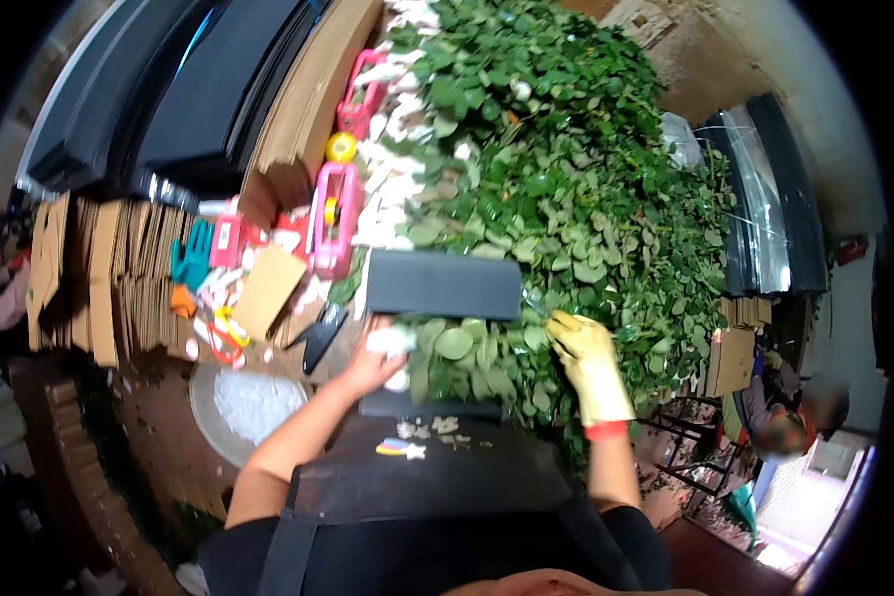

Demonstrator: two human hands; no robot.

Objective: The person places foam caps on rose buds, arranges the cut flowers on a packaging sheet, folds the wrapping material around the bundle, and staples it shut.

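Observation:
My bare left hand [370, 364] is closed around white flower heads [391, 342] at the left end of a bunch of leafy stems [457, 348]. My right hand [588, 366], in a yellow rubber glove, has its fingers curled on the stems at the bunch's right side; its fingertips are partly lost among leaves. Just beyond the bunch lies a dark grey rectangular panel [444, 285]. A second dark edge [432, 407] shows on the near side, against my black apron [417, 477]. Black-handled scissors [323, 336] rest left of the bunch.
A large heap of leafy stems [566, 169] covers the table ahead, white blooms along its left. Pink tape dispensers [335, 219], a teal glove [192, 254], orange-handled scissors [226, 343] and cardboard stacks [119, 278] stand left. A basin [204, 407] sits below. Another person [780, 427] is at right.

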